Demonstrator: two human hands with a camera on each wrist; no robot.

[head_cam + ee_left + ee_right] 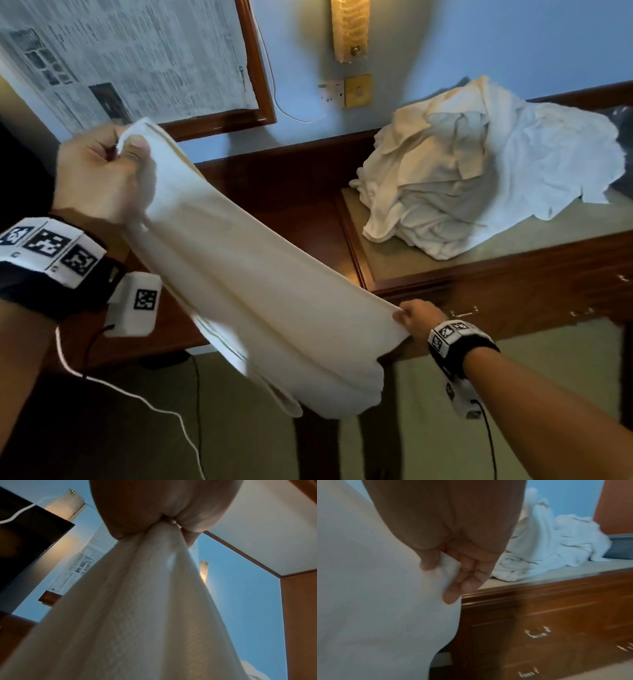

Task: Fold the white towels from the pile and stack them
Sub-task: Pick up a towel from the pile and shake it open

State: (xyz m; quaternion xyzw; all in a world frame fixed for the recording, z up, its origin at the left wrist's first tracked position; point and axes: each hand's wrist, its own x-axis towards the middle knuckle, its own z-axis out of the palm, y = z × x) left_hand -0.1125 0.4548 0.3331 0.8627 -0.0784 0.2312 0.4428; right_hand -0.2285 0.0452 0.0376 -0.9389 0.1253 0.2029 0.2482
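Support: a dark wooden dresser [513,284] with metal drawer handles and a pale inset top.
On it: a crumpled pile of white towels [479,164], heaped toward the wall.

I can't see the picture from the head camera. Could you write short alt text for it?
A person holds a white towel stretched in the air, the left hand pinching one end high, the right hand gripping the other end lower. Behind it, a pile of crumpled white towels sits on a wooden dresser against a blue wall.
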